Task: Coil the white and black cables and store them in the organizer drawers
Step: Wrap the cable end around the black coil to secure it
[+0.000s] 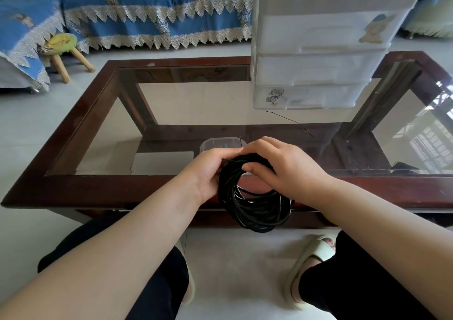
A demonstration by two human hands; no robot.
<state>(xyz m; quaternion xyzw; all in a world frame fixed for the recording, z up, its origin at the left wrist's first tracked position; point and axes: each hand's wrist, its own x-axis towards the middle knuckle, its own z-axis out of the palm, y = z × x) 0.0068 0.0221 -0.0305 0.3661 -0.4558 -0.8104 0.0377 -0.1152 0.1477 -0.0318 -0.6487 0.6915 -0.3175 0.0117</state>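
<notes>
A rectangular coffee table (81, 187) of dark wood with an inset glass top is seen across the view; bare glass is left open to the left and centre. One white plastic organizer (316, 47) stands on the far right part of the glass, its three visible drawers stacked and pushed in, two of them marked with cartoon stickers. A blue patterned sofa cover (152, 8) with lace trim runs behind the table, and one small three-legged wooden stool (61, 47) stands at the left. One black cable coil (255, 209), round and many-stranded, is held above the table's near edge. Its top is gripped by both hands: the left hand (208, 170) is curled over the left side, the right hand (282, 165) over the right. One thin black wire (289, 121) lies loose on the glass in front of the organizer.
</notes>
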